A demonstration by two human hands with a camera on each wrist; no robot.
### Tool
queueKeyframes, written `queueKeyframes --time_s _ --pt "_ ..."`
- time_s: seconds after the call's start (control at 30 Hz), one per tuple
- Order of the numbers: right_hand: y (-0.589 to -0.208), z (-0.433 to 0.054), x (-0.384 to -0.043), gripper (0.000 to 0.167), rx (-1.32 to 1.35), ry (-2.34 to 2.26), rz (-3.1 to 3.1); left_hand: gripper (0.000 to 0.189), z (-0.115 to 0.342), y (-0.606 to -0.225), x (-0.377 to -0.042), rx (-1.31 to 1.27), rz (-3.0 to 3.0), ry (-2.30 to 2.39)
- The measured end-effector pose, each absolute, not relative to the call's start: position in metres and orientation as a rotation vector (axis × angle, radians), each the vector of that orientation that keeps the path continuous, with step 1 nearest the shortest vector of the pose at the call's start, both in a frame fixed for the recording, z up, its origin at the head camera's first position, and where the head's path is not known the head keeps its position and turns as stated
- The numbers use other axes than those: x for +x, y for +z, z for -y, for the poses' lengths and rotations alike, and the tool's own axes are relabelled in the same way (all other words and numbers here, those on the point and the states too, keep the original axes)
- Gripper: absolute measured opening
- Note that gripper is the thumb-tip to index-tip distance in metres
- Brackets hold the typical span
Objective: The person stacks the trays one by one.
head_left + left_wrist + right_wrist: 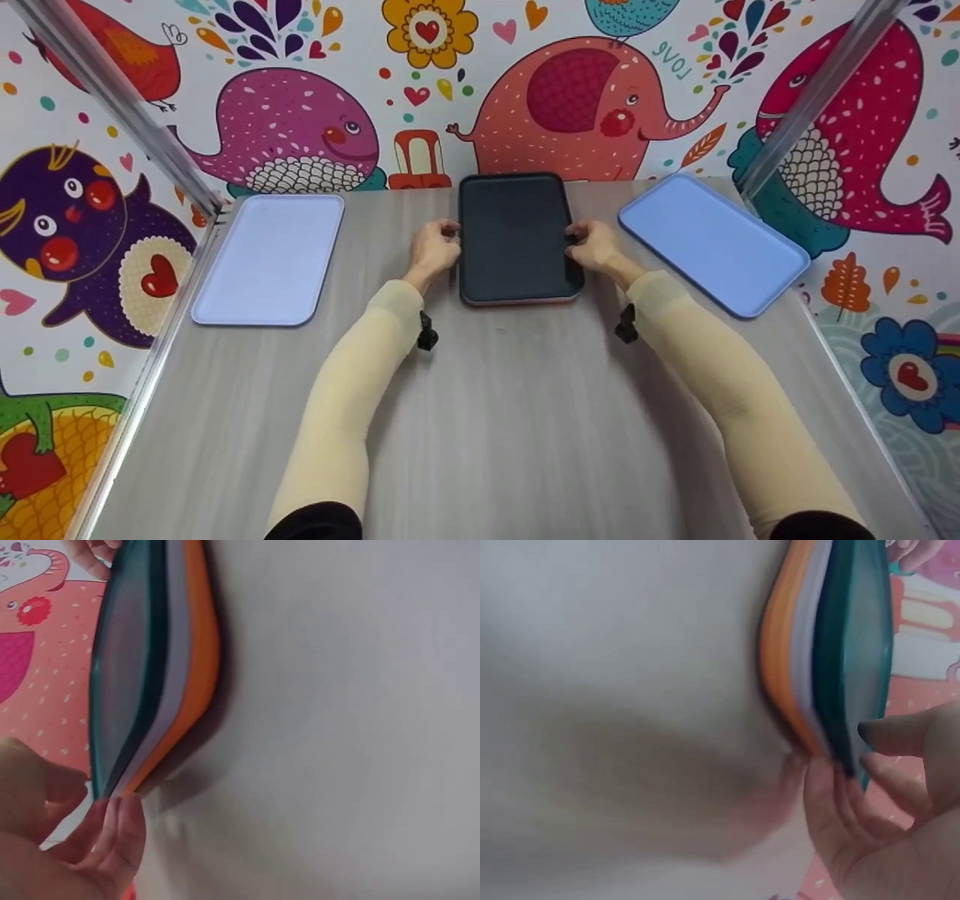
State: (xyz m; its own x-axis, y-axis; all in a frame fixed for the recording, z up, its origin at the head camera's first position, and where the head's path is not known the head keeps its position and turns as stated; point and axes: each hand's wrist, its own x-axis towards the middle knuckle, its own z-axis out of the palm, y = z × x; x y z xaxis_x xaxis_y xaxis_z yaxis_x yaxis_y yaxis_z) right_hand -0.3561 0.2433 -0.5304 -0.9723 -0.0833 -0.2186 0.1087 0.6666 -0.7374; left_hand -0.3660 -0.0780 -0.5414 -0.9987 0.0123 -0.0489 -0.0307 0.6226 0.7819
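A stack of trays lies on the table at the back middle. Its dark green tray (pixel 514 236) is on top, with a lavender tray (pixel 177 637) and an orange tray (pixel 201 652) beneath it in the wrist views. My left hand (pixel 435 249) grips the stack's left side, fingertips at the rims and thumb near the top edge. On the opposite side, my right hand (pixel 594 246) holds the stack, its thumb over the dark green rim and its fingers against the lower edges. How far the fingertips reach under the trays is hidden.
A pale lavender tray (pixel 268 260) lies at the left of the table (pixel 510 420). To the right, a blue tray (pixel 712 244) rests at a slant. Cartoon-printed walls (pixel 427 112) and metal posts (pixel 814 101) border the back and sides.
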Motion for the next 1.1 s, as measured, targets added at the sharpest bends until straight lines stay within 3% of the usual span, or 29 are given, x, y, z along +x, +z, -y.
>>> queueKeyframes --time_s 0.27,0.63,1.1 --pt "-0.509 -0.222 -0.352 0.044 0.021 -1.161 -2.786 0.032 0.115 -0.523 -0.363 0.016 -2.769 1.406" --pt "-0.480 -0.146 -0.342 0.048 -0.070 -1.347 -2.686 0.035 0.176 -0.495 -0.349 -0.020 -2.668 1.413" --pt "-0.490 -0.037 -0.326 0.059 -0.028 -1.529 -2.391 0.040 0.281 -0.469 -0.332 -0.125 -2.679 1.339"
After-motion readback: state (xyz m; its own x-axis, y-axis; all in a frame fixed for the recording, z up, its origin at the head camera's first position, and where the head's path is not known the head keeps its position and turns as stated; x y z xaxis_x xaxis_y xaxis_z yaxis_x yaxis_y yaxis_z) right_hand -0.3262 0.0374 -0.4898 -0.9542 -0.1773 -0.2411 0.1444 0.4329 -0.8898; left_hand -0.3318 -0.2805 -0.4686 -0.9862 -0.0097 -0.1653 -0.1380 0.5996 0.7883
